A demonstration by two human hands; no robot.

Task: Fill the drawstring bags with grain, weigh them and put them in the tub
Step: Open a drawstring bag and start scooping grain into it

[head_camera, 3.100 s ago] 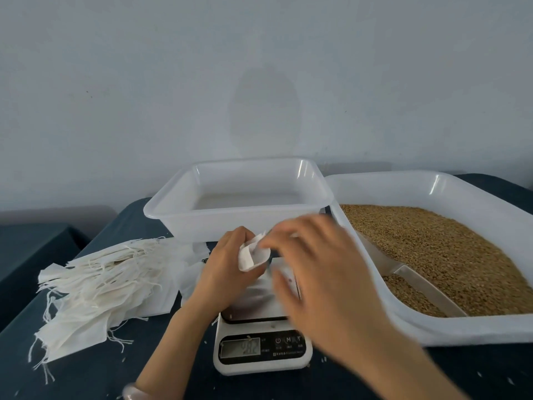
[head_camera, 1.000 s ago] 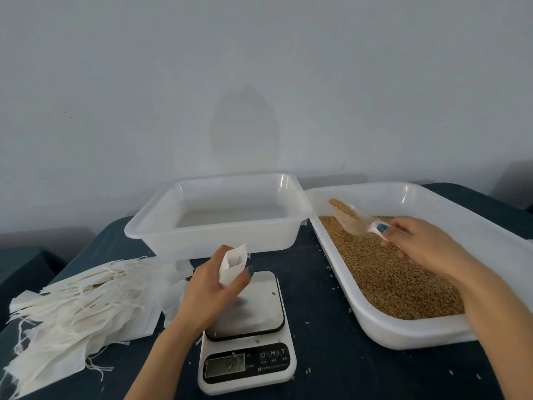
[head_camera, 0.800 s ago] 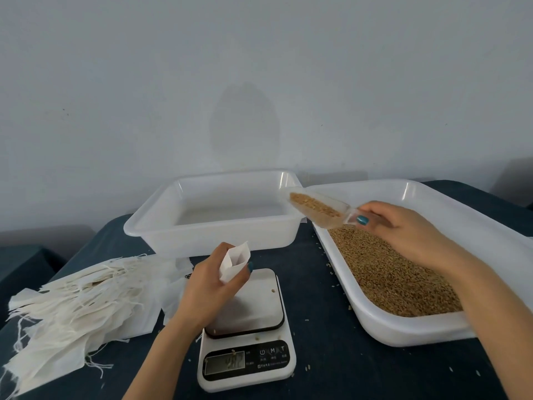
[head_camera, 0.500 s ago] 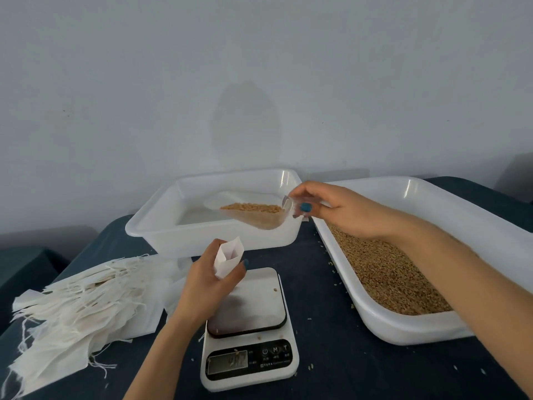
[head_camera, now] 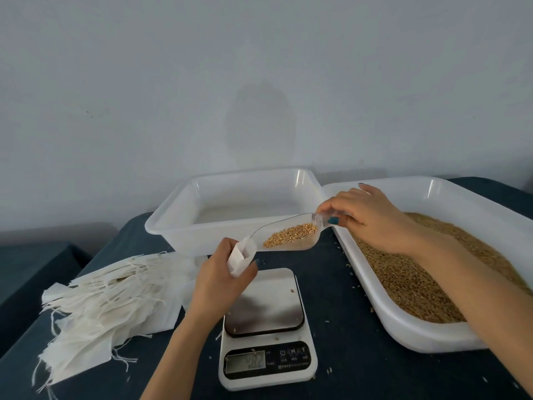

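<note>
My left hand (head_camera: 220, 277) grips a small white drawstring bag (head_camera: 240, 256), mouth up, above the left edge of the digital scale (head_camera: 266, 330). A clear plastic scoop (head_camera: 284, 233) half full of grain is pinched by its handle in my right hand (head_camera: 366, 215). The scoop tilts down to the left, its lip touching the bag's open mouth. The grain still lies in the scoop's bowl. Behind stands the white tub (head_camera: 173, 226), with nothing visible inside it. A larger white tray (head_camera: 415, 333) of brown grain sits at the right.
A pile of flat white drawstring bags (head_camera: 106, 301) lies at the left on the dark blue tablecloth (head_camera: 349, 368). Loose grains dot the cloth and the scale's steel plate. A grey wall rises close behind the tub.
My right hand took the scoop from the grain tray, filled it and carried it left and down to the bag's mouth. The left hand kept holding the bag over the scale.
</note>
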